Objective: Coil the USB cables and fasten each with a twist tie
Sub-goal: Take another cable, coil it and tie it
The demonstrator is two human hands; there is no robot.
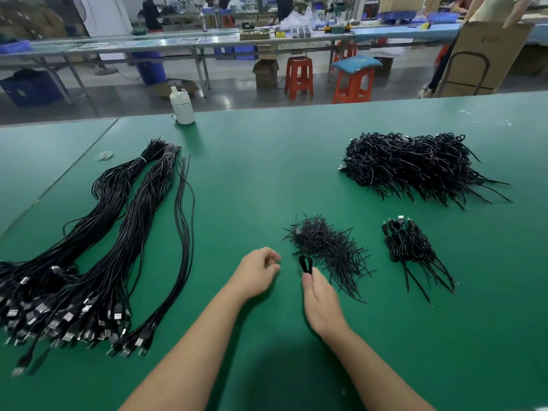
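The green worktop (267, 161) is laid out like a line. Uncoiled cables (98, 250) lie in long bundles on the left, plugs toward the near edge, within reach of the left hand (257, 269). Loose ties (327, 250) sit in a heap just right of centre, right beside the right hand (321, 301), so one can be taken without a stretch. Finished work goes right: a small batch of coils (410, 246) near, and a big pile (415, 167) far right, out of the way. A white bottle (182, 106) stands at the far edge, and a few rubber bands (104, 156) lie far left.

The right hand is edge-on, thumb uppermost, its fingertips pinching a small black loop (306, 264) that stands above them, touching the near-left edge of the tie heap. It looks like a bent tie, though it is too small and dark to be sure. The left hand hovers just left of it, palm down, fingers loosely curled with thumb and forefinger nearly meeting; it holds nothing that I can see. Both forearms reach in from the near edge and converge at centre. No cable is in hand, so the next coil is not yet begun.
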